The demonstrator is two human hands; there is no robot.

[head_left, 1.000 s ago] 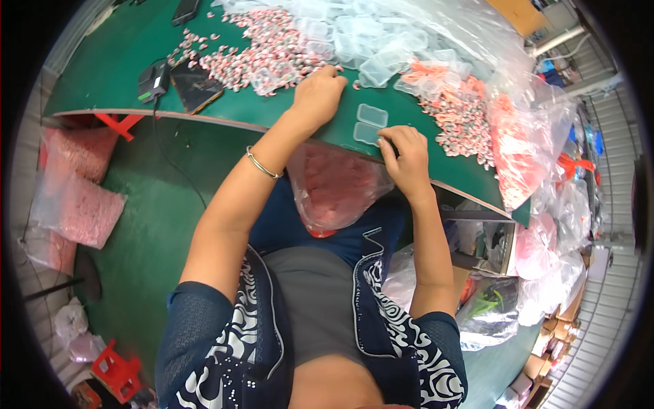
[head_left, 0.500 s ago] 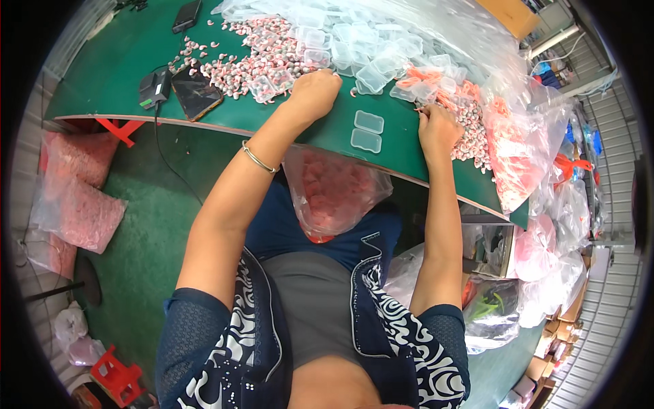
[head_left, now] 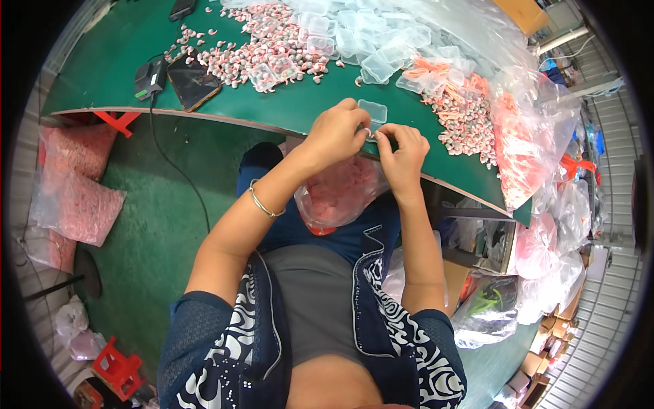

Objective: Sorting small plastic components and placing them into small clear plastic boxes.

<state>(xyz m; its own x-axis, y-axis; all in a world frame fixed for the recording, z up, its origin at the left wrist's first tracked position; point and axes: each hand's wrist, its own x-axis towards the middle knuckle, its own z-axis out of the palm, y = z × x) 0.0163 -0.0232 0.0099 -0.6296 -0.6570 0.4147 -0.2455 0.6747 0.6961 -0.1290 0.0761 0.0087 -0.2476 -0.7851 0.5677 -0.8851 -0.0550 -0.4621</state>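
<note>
Close together at the table's front edge, my left hand [head_left: 338,133] and my right hand [head_left: 403,154] both have their fingers pinched. A small pink-and-grey curled piece [head_left: 368,132] shows at my left fingertips. My right thumb and forefinger are pressed together beside it; what they hold is too small to make out. Just beyond my fingers lies an open clear plastic box [head_left: 372,111], its nearer half partly hidden by my hands. Many similar pink-and-grey pieces [head_left: 272,34] are heaped at the far left. Another heap [head_left: 470,129] lies to the right, with orange strands [head_left: 429,68] above it.
Clear plastic boxes [head_left: 368,41] pile up at the back of the green table [head_left: 272,114]. A phone [head_left: 193,83] and a black adapter [head_left: 150,78] with a cable lie left. A bag of orange pieces [head_left: 518,150] stands right; another bag [head_left: 340,191] hangs below the edge.
My left hand has moved right and nearer from the left heap, my right hand left from the right heap. They now meet at the near half of the clear box.
</note>
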